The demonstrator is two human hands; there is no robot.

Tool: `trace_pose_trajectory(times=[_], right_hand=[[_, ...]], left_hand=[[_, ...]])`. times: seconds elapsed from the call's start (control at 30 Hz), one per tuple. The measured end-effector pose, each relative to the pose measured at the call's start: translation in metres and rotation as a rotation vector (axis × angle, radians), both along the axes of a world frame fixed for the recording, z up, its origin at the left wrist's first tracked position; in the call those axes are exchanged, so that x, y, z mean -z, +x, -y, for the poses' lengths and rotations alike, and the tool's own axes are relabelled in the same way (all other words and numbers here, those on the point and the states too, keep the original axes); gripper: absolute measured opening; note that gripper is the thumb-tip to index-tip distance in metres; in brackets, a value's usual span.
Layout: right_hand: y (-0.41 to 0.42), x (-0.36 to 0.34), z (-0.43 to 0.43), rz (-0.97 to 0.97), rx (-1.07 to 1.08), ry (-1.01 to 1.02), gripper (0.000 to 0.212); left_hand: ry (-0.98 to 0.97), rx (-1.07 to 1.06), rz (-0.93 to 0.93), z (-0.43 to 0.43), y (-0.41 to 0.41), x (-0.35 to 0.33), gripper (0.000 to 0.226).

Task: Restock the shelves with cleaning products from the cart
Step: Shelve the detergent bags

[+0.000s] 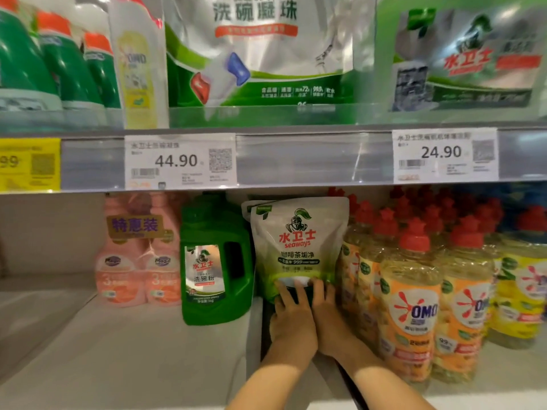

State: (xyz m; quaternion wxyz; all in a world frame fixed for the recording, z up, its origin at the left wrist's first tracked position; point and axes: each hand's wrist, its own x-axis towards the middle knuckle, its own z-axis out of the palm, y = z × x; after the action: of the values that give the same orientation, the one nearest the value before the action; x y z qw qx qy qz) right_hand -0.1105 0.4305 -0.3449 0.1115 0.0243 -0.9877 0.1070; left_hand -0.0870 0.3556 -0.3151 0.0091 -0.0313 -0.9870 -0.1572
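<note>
Upper shelf [296, 158], far and high, left to right:
- Green bottles [59, 63] with orange caps, in a row at far left.
- White bottle [137, 69] with a yellow label, just right of them.
- Capsule bag [257, 48], silver and green, the largest item, in the middle.
- Silver bag [461, 60] with red lettering, at far right, blurred.

Lower shelf [148, 350], white, bare along its near left part:
- OMO bottles [411, 306], red caps and orange labels, packed in rows along the right. Yellow-labelled ones stand at the right edge.
- Green jug [213, 261] with a side handle, upright left of centre.
- Seaways pouch [299, 244], the task item. It stands upright between the jug and the OMO bottles, touching or just beside both. The top of a second pouch shows behind it.
- Pink bottles [139, 255], a banded pair left of the jug.

Rail tags:
- Tag 44.90 [180, 161], under the capsule bag.
- Tag 24.90 [444, 155], under the silver bag.
- Yellow tag [29, 164], at far left, its price partly cut off.

Hands:
- Your left hand [293, 321] lies against the pouch's lower front, its fingers [284, 291] straight and spread, gripping nothing.
- Your right hand [328, 315] sits just beside it at the pouch's lower right corner, next to the OMO bottles. Its fingers are straight and flat on the pouch. Its thumb cannot be made out.
</note>
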Motion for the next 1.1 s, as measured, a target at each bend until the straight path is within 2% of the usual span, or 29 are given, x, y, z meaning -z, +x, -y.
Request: trace_pose_trajectory(times=[0.2,0.43,0.6,0.7,0.77,0.83,0.93,1.03,1.1], right_hand=[[0.004,-0.001,-0.003,0.002,-0.032,-0.239,0.071],[0.029,-0.025,-0.004,0.026,-0.136,-0.489,0.067],[0.063,-0.051,0.006,-0.024,-0.135,-0.589,0.037],[0.094,-0.053,0.009,-0.069,-0.191,-0.72,0.037],[0.116,-0.053,0.011,-0.115,-0.259,-0.767,0.037],[0.136,-0.051,0.017,-0.151,-0.328,-0.799,0.031],[0.16,-0.045,0.033,-0.143,-0.445,-0.853,0.025],[0.18,-0.035,0.053,-0.114,-0.558,-0.939,0.02],[0.194,-0.025,0.075,-0.028,-0.632,-1.038,0.017]], left_hand=[[0.035,0.004,0.012,0.001,0.004,-0.009,0.06],[0.15,0.037,0.01,0.006,0.026,-0.031,0.067],[0.272,0.032,-0.029,0.017,0.052,-0.047,0.045],[0.425,0.115,-0.177,0.034,0.084,-0.042,0.043],[0.56,0.153,-0.298,0.047,0.112,-0.036,0.033],[0.677,0.152,-0.32,0.061,0.138,-0.028,0.022],[0.823,0.087,-0.283,0.084,0.168,-0.015,0.018],[0.84,-0.035,-0.302,0.111,0.197,-0.004,0.018],[0.872,-0.153,-0.316,0.136,0.224,0.007,0.016]])
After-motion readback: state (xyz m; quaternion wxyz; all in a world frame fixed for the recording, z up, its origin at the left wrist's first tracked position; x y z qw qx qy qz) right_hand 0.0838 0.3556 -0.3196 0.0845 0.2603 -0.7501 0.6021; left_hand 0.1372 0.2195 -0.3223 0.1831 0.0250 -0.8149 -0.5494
